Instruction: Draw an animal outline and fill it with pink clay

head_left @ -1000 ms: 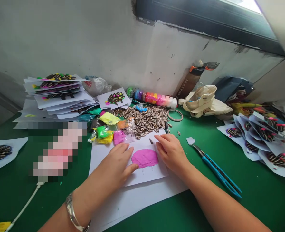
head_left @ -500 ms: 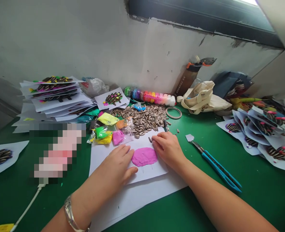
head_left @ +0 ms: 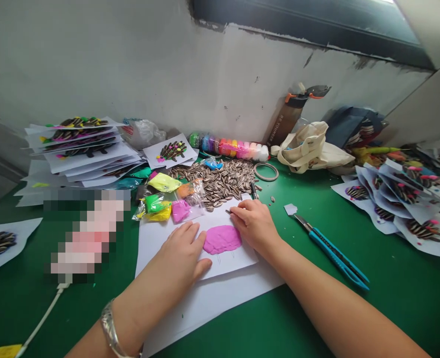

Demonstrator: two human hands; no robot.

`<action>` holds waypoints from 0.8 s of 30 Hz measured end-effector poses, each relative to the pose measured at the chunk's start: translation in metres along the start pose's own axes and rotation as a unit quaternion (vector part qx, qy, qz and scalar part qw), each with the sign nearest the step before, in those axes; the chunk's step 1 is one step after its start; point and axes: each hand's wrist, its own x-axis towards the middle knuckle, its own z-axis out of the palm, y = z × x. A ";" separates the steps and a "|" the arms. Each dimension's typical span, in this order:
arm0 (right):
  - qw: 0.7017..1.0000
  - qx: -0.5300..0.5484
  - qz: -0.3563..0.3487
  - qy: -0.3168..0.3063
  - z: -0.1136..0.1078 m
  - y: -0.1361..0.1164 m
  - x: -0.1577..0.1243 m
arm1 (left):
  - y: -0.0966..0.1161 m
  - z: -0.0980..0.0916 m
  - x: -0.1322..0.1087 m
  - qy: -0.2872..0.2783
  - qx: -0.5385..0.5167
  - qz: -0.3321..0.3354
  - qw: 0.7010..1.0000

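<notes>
A flat oval of pink modelling clay (head_left: 222, 239) lies on a white sheet of paper (head_left: 238, 261), with thin pencil lines showing below it. My left hand (head_left: 182, 251) rests open on the paper at the clay's left, fingers extended and thumb apart. At the clay's upper right, my right hand (head_left: 256, 223) pinches a sunflower seed (head_left: 227, 212), whose tip sticks out past the fingertips. Just behind both hands spreads a heap of striped sunflower seeds (head_left: 229, 179). Small bags of coloured clay, including a yellow one (head_left: 164, 182), lie at the heap's left.
A blue utility knife (head_left: 335, 256) with its blade out lies right of my right arm. Stacks of seed pictures stand left (head_left: 93, 166) and right (head_left: 391, 199). Behind are a tape ring (head_left: 266, 172), a cloth bag (head_left: 307, 149) and a bottle (head_left: 285, 122). A white cable (head_left: 43, 318) runs at left.
The seed in my right hand's fingers has turned to lie flatter. My left hand stays in place on the paper. The whole view has shifted slightly.
</notes>
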 end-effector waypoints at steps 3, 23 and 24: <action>1.000 0.007 -0.012 0.011 0.002 0.004 0.000 | 0.000 0.001 0.000 0.006 -0.005 0.002 1.000; 0.999 0.017 -0.047 0.003 0.011 0.009 0.001 | 0.002 0.014 -0.008 -0.017 0.069 -0.023 0.997; 0.999 0.017 -0.046 0.004 0.011 0.009 0.001 | 0.002 0.016 -0.009 -0.015 0.075 -0.017 0.997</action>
